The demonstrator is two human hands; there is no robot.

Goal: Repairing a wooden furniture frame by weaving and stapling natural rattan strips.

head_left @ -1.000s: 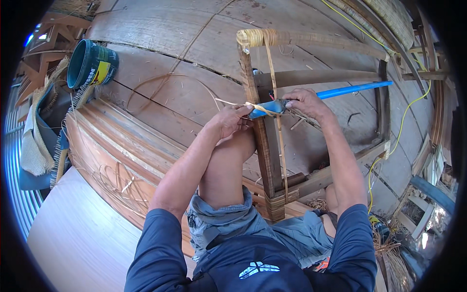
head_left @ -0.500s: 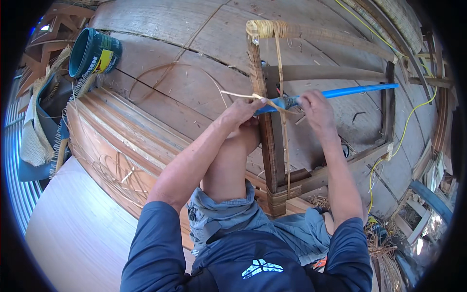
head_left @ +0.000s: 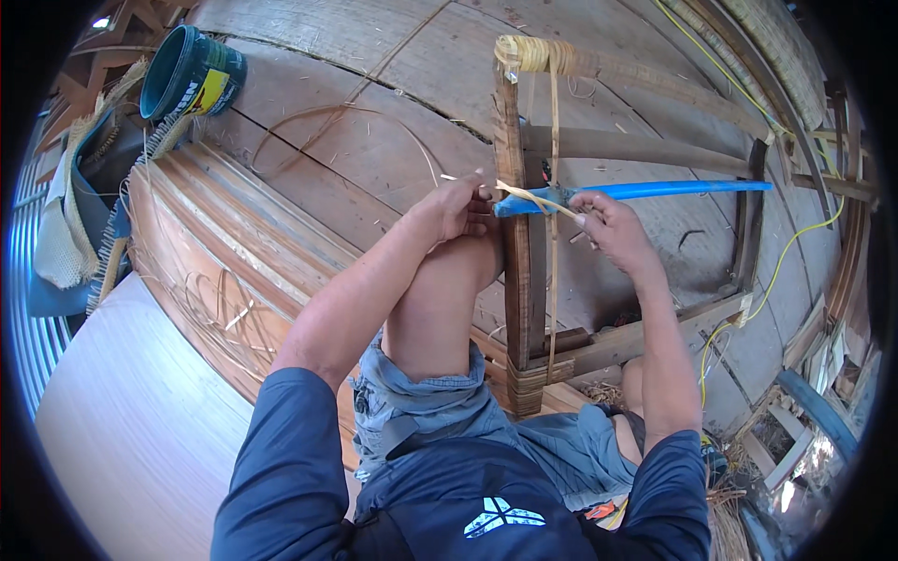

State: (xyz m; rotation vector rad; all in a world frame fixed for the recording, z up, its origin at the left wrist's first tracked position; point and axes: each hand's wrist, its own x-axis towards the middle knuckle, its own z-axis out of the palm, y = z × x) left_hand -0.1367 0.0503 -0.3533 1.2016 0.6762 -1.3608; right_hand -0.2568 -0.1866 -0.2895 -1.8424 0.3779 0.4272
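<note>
A wooden frame (head_left: 513,252) stands upright before me, its top corner wrapped in pale rattan. Across its near post lies a blue tapered tube (head_left: 687,189), with a rattan strip (head_left: 535,198) looped over its left end. My right hand (head_left: 613,229) is closed in a pinch on that strip's end, just below the tube. Just left of the post and above my knee, my left hand (head_left: 460,208) has curled fingers around a thin rattan strand (head_left: 449,177), whose long tail curves away over the floor. Its fingertips are partly hidden.
A dark green bucket (head_left: 192,79) stands at the far left near a woven mat (head_left: 70,220). Stacked wooden boards (head_left: 243,252) and a pale panel (head_left: 140,402) lie to my left. A yellow cord (head_left: 781,257) runs along the right, near wood scraps.
My left hand has drawn back leftward from the tube's end. My right hand has shifted slightly lower and now pinches the strip's end. The frame appears slightly farther right.
</note>
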